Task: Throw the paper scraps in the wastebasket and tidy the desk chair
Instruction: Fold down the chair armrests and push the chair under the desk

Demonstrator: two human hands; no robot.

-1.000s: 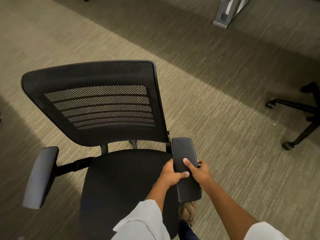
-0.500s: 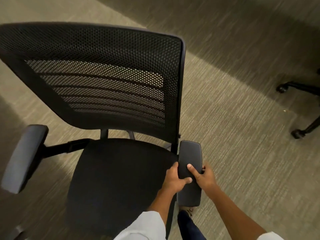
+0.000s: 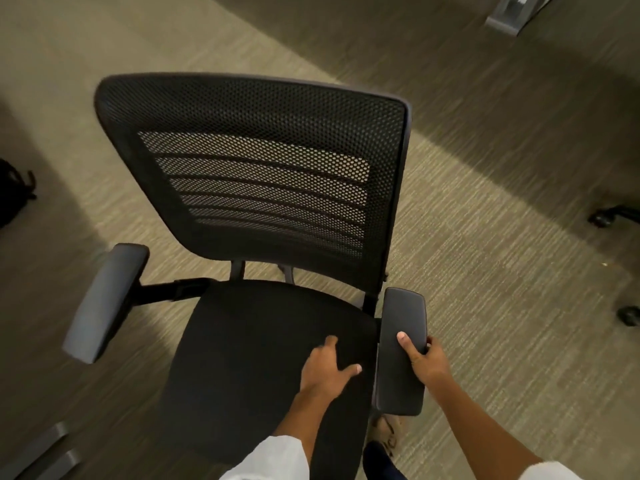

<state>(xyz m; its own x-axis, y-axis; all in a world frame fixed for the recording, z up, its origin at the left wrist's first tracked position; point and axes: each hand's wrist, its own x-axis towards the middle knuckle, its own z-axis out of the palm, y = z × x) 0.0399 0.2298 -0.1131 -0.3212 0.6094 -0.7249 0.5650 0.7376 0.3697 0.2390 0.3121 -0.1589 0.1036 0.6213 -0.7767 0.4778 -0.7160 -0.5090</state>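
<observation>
Two hands meet a black desk chair (image 3: 263,258) standing on carpet (image 3: 502,289): mesh backrest, padded seat, grey armrests. Right hand (image 3: 427,362) grips the near armrest (image 3: 401,327), thumb on top; left hand (image 3: 327,370) rests spread, holding nothing, on the seat.

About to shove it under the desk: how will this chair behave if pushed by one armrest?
The chair will probably swivel rather than travel straight, since the right hand grips only the side armrest. Its tall mesh back may rock. Its base is hidden; rolling on carpet is unconfirmed.
</observation>
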